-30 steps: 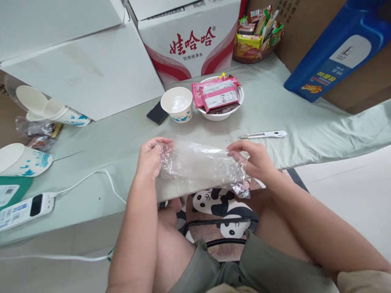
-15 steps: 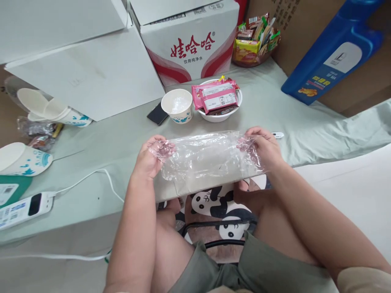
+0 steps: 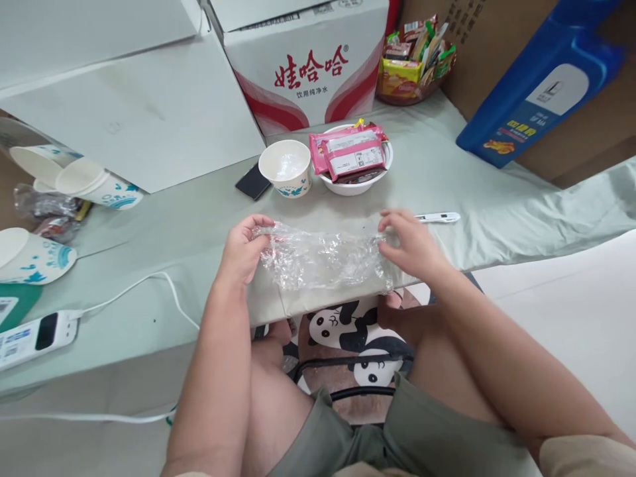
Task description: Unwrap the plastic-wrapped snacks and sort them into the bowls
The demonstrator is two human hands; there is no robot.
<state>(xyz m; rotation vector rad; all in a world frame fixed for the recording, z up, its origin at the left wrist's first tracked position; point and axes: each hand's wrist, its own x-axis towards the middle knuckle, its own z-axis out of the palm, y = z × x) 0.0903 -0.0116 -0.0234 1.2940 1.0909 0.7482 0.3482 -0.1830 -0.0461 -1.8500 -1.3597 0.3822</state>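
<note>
A crinkled sheet of clear plastic film (image 3: 325,258) stretches low over the front part of the cloth-covered table (image 3: 199,232). My left hand (image 3: 246,248) pinches its left end between thumb and fingers. At the film's right end is my right hand (image 3: 410,244), its thumb and fingers apart and the film's edge close by its thumb. Just behind that hand lies a white box cutter (image 3: 440,217), partly covered by the fingers. Beyond the film stand a paper cup (image 3: 285,173) with something clear inside and a white bowl (image 3: 350,189) piled with pink snack packets (image 3: 352,156).
A dark phone-like slab (image 3: 253,183) lies beside the cup. White cartons (image 3: 308,73) line the back, with a snack basket (image 3: 415,73) and a big blue bottle (image 3: 536,99) at right. Paper cups (image 3: 34,258), a power strip (image 3: 40,334) and its cable occupy the left side.
The film has gone from pulled taut to slacker and more crumpled. My right hand has moved slightly left and its fingers have come off the film, uncovering more of the box cutter.
</note>
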